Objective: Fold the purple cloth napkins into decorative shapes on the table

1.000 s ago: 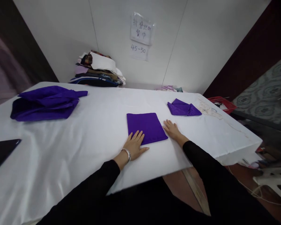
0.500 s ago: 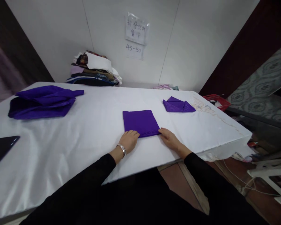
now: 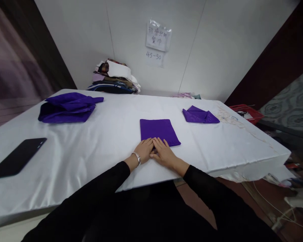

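A purple cloth napkin (image 3: 158,127), folded to a flat square, lies near the table's front edge. My left hand (image 3: 143,150) rests on its near left corner with the fingers curled over the edge; its thumb is mostly hidden. Beside it, my right hand (image 3: 164,154) lies with fingers stretched out and slightly spread on the near edge. The fingertips of both hands meet there, and the right hand partly covers the left. Further back on the right sits a second purple napkin (image 3: 200,116), folded with a pointed top.
A white satin cloth covers the table (image 3: 116,134). Loosely heaped purple cloth (image 3: 68,109) lies at the back left, with a black tablet-like slab (image 3: 17,158) in front. Stacked clothes (image 3: 116,77) stand against the wall. A red basket (image 3: 252,114) is beyond the right end.
My right hand has let go of the napkin's right corner and moved left to my left hand. The left hand stays at the near left corner. The view has shifted slightly left.
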`<state>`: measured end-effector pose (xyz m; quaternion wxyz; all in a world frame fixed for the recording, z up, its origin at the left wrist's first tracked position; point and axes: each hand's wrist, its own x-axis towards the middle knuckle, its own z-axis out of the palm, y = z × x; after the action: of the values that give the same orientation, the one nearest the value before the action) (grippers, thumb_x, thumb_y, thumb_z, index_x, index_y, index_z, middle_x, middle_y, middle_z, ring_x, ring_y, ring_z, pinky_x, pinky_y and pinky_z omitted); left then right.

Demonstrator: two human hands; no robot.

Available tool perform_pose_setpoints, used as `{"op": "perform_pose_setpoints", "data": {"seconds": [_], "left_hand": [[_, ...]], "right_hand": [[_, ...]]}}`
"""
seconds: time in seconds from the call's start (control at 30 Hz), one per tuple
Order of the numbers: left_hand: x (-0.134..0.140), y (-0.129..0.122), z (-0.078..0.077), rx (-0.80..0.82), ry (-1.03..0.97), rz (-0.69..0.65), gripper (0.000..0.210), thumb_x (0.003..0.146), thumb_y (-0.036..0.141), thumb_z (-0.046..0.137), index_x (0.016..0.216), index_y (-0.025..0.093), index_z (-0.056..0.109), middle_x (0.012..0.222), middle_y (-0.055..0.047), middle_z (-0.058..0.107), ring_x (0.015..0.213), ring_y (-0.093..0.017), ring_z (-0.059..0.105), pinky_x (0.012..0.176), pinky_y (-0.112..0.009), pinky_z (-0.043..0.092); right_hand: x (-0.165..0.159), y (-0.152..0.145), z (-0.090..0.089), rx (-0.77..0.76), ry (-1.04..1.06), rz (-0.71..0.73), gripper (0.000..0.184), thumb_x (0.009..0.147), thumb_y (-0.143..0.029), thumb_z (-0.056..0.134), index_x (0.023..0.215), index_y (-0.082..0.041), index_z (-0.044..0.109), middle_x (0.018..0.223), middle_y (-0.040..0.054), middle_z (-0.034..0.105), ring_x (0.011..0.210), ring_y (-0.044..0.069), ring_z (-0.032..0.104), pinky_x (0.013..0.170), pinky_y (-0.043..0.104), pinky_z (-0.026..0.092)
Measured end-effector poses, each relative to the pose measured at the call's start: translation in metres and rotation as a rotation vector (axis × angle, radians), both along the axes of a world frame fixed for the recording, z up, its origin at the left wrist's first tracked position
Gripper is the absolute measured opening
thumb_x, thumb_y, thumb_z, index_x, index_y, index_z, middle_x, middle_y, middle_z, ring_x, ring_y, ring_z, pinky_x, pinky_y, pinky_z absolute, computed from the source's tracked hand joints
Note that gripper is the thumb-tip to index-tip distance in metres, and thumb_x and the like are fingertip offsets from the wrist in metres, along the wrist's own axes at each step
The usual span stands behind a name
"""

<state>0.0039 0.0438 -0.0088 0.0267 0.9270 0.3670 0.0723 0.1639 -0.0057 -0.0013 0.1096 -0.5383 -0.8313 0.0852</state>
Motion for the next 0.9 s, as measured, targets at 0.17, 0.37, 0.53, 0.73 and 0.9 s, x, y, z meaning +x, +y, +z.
{"op": "perform_pose_setpoints", "data": {"seconds": [0.17, 0.37, 0.53, 0.73, 0.9], "left_hand": [[-0.007, -0.006, -0.013, -0.039, 0.020, 0.056, 0.060, 0.087, 0.045, 0.036, 0.138, 0.013, 0.034, 0.147, -0.011, 0.029, 0.137, -0.025, 0.018, 0.110, -0.041, 0.014], [-0.004, -0.008, -0.007, -0.097, 0.032, 0.093, 0.075, 0.084, 0.061, 0.029, 0.139, 0.011, 0.031, 0.148, -0.013, 0.025, 0.137, -0.026, 0.016, 0.110, -0.045, 0.012], [-0.005, -0.008, -0.006, -0.110, 0.016, 0.086, 0.078, 0.083, 0.064, 0.028, 0.139, 0.010, 0.031, 0.148, -0.014, 0.024, 0.137, -0.027, 0.015, 0.110, -0.046, 0.012], [0.002, -0.014, 0.003, -0.140, 0.013, 0.115, 0.081, 0.081, 0.066, 0.031, 0.139, 0.009, 0.031, 0.148, -0.014, 0.024, 0.137, -0.030, 0.015, 0.110, -0.049, 0.007], [0.051, -0.033, 0.004, -0.127, -0.054, -0.053, 0.092, 0.076, 0.075, 0.028, 0.140, 0.010, 0.029, 0.149, -0.013, 0.023, 0.138, -0.028, 0.011, 0.111, -0.048, 0.000]], "right_hand": [[-0.008, 0.001, -0.010, -0.030, -0.052, 0.018, 0.079, 0.087, -0.063, 0.026, 0.144, -0.009, 0.019, 0.149, 0.0140, 0.019, 0.138, 0.026, 0.011, 0.110, 0.048, 0.009], [0.029, -0.004, -0.008, -0.019, -0.138, 0.050, 0.074, 0.088, -0.062, 0.022, 0.144, -0.015, 0.019, 0.150, 0.0099, 0.019, 0.138, 0.025, 0.011, 0.110, 0.049, 0.007], [0.077, -0.013, -0.007, -0.048, -0.173, -0.068, 0.071, 0.089, -0.059, 0.024, 0.145, -0.016, 0.015, 0.150, 0.0104, 0.017, 0.138, 0.024, 0.012, 0.110, 0.049, 0.009], [0.097, -0.019, -0.013, -0.020, -0.184, -0.125, 0.070, 0.090, -0.059, 0.023, 0.145, -0.016, 0.015, 0.150, 0.0105, 0.018, 0.138, 0.024, 0.013, 0.109, 0.050, 0.012], [0.098, -0.018, -0.021, 0.013, -0.201, -0.119, 0.068, 0.090, -0.056, 0.025, 0.144, -0.016, 0.018, 0.149, 0.0106, 0.020, 0.138, 0.024, 0.014, 0.108, 0.051, 0.013]]}}
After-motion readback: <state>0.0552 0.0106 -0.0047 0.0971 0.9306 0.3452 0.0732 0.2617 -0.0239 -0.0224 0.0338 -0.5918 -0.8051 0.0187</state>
